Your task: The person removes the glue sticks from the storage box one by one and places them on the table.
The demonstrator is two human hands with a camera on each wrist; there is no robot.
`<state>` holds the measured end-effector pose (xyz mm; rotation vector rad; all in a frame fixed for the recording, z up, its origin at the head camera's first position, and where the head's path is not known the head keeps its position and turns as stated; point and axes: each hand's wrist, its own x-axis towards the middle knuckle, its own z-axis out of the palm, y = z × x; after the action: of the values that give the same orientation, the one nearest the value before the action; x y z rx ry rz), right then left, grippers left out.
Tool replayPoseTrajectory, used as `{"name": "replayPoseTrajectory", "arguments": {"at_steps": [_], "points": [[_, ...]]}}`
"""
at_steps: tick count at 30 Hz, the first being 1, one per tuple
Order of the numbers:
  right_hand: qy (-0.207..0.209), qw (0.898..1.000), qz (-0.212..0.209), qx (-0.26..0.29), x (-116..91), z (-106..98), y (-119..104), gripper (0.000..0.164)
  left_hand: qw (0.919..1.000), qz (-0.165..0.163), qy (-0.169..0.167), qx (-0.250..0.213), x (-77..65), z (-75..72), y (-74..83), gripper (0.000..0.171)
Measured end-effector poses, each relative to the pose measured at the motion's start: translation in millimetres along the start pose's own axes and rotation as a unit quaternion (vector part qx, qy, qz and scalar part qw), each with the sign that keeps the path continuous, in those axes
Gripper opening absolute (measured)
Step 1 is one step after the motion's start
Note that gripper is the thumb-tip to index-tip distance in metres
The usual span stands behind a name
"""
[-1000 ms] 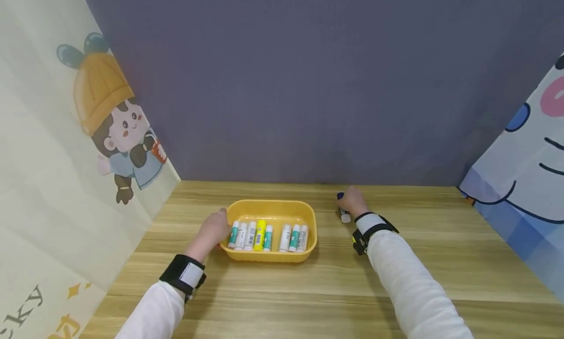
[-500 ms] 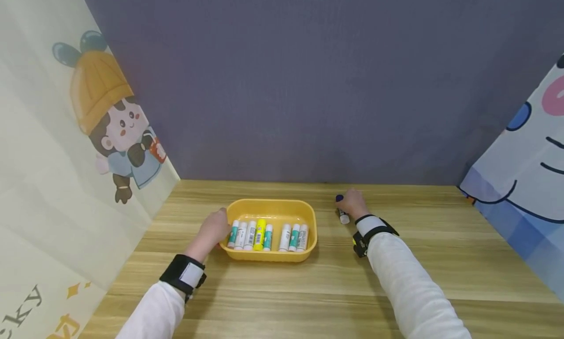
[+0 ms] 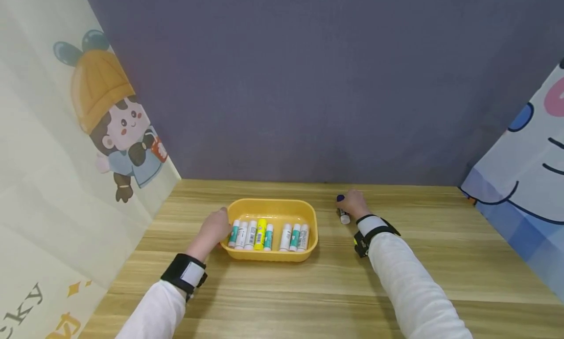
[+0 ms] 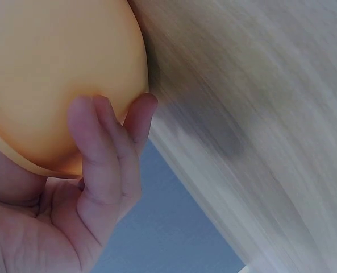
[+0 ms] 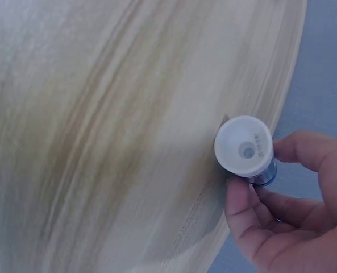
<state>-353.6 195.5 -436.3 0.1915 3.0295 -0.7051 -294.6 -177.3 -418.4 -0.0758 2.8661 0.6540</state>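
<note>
My left hand [image 3: 216,227] grips the left end of a yellow plastic basket [image 3: 273,257], thumb at the rim and fingers against the outer wall [image 4: 71,51]. Lying side by side in the basket are several glue sticks, among them a bright yellow one [image 3: 260,235] and a white-and-green one [image 3: 294,238]. Right of the basket, my right hand [image 3: 354,203] pinches another glue stick [image 3: 344,217] with a dark blue cap. Its round white base [image 5: 244,146] faces the right wrist camera. The stick is at the tabletop; whether it touches the wood is unclear.
The wooden table [image 3: 282,300] meets a dark grey-blue backdrop [image 3: 308,84] behind the basket. A printed cartoon sheet [image 3: 53,148] bounds the left side, and another printed sheet [image 3: 528,182] stands at the right.
My right hand and the blue-capped glue stick have shifted very slightly toward me since the first frame. The left hand and basket stay in place.
</note>
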Motion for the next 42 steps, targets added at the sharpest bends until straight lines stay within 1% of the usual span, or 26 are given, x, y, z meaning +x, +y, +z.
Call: {"name": "replayPoseTrajectory", "arguments": {"at_steps": [5,10,16,20,22,24,27,33,35,37,39,42], "points": [[-0.009,1.000,0.007,0.004,-0.3,-1.7,0.1,0.027,1.0000,-0.005,-0.002,-0.002,0.2,0.3,0.7,0.050],[-0.002,1.000,-0.008,-0.011,-1.7,-3.7,0.3,0.029,0.9999,-0.012,-0.005,0.004,0.2,0.1,1.2,0.052],[-0.007,1.000,-0.019,-0.008,-2.8,-4.4,1.4,0.033,0.9999,-0.001,-0.002,0.012,0.5,0.6,0.3,0.052],[-0.019,1.000,-0.011,-0.004,-1.9,-5.5,1.9,0.030,0.9999,0.001,-0.001,0.013,1.0,1.1,-0.3,0.052],[-0.030,1.000,-0.006,-0.006,-1.8,-8.2,0.8,0.026,0.9999,0.001,0.000,0.014,1.3,1.0,-0.3,0.051],[-0.044,0.999,-0.003,-0.012,-2.8,-12.3,-1.9,0.025,0.9999,0.001,0.000,0.015,1.3,0.9,-0.4,0.051],[-0.072,0.997,0.002,-0.013,-6.6,-23.0,-8.9,0.037,0.9999,0.002,0.002,0.017,1.2,0.5,-0.7,0.051],[-0.099,0.995,-0.006,-0.023,-12.8,-42.8,-20.4,0.068,0.9998,0.002,0.000,0.020,0.9,0.1,-1.7,0.050],[-0.105,0.994,-0.004,-0.035,-13.7,-44.8,-21.4,0.073,0.9998,0.004,-0.001,0.019,1.2,0.3,-2.3,0.050],[-0.110,0.994,-0.001,-0.029,-14.7,-44.0,-20.8,0.068,0.9998,0.004,-0.001,0.018,1.2,0.4,-2.2,0.050],[-0.109,0.994,0.003,-0.023,-15.6,-41.0,-19.1,0.057,0.9998,0.004,-0.001,0.017,0.8,0.5,-1.7,0.050],[-0.093,0.995,-0.003,-0.019,-16.5,-33.8,-15.0,0.036,0.9999,0.003,0.000,0.017,-0.2,0.4,-0.2,0.050]]}}
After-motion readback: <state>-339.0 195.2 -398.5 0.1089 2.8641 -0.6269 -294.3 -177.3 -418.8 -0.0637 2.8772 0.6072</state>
